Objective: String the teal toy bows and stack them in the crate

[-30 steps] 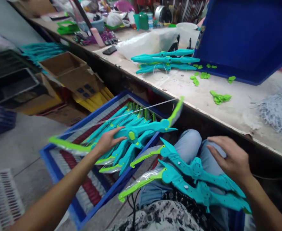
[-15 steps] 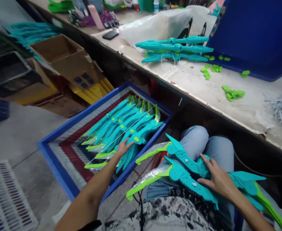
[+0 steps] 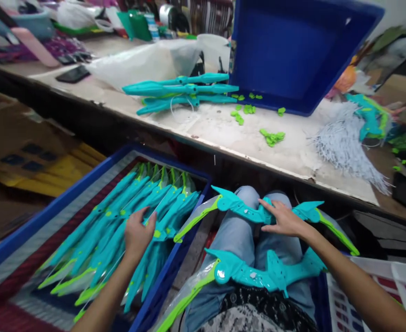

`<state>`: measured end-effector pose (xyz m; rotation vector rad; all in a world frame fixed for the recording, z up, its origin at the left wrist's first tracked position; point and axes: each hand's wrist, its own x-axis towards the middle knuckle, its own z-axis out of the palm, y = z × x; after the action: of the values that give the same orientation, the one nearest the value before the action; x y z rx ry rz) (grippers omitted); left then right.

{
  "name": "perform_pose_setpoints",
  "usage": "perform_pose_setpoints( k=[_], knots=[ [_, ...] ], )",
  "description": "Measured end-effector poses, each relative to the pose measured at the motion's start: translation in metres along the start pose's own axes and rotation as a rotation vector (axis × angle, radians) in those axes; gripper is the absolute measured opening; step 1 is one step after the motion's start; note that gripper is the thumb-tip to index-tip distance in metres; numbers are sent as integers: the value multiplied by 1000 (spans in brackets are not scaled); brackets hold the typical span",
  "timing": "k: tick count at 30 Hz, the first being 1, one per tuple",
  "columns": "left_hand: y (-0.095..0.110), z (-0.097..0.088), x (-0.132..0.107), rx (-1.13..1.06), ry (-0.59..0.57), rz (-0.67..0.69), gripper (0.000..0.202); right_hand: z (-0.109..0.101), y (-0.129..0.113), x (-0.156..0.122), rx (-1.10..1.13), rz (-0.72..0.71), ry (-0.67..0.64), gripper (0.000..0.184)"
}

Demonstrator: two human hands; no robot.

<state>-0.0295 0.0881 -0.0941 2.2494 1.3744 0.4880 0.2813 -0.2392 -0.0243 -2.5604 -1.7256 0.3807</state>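
Two teal toy bows with lime-green tips lie across my lap. My right hand (image 3: 284, 220) is closed on the middle grip of the farther bow (image 3: 239, 210), held over my knees. The nearer bow (image 3: 247, 273) rests on my thighs, untouched. My left hand (image 3: 138, 233) hovers with fingers spread over a pile of finished teal bows (image 3: 120, 221) stacked in a blue crate (image 3: 69, 189) on the floor to my left, touching or just above the top one.
Ahead runs a worn workbench (image 3: 217, 129) with three stacked teal bows (image 3: 180, 90), scattered green plastic bits (image 3: 271, 137), a bundle of white strings (image 3: 348, 145) and a tilted blue tray (image 3: 293, 50). A white basket (image 3: 379, 286) stands by my right side, cardboard boxes on the left.
My left hand has let go of the bow it laid into the crate and has opened above the pile. My right hand has picked the farther bow up off my lap.
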Motion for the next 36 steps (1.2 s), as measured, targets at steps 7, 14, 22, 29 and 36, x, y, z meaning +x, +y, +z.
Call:
perform_pose_setpoints(
  k=[7,14,22,29,36],
  knots=[
    [172,23,-111,-6,-925,917,62,-76,47,97,-9,192,550,36],
    [157,61,-131,243,-1079,1112,57,-105,90,183,-7,396,415,38],
    [172,33,-98,99,-1068,979,53,-88,101,113,-133,266,384,49],
    [228,69,-64,-76,-663,858,40,-87,156,88,13,298,537,44],
    [263,87,-61,273,-766,845,50,-82,158,85,-69,273,453,34]
  ],
)
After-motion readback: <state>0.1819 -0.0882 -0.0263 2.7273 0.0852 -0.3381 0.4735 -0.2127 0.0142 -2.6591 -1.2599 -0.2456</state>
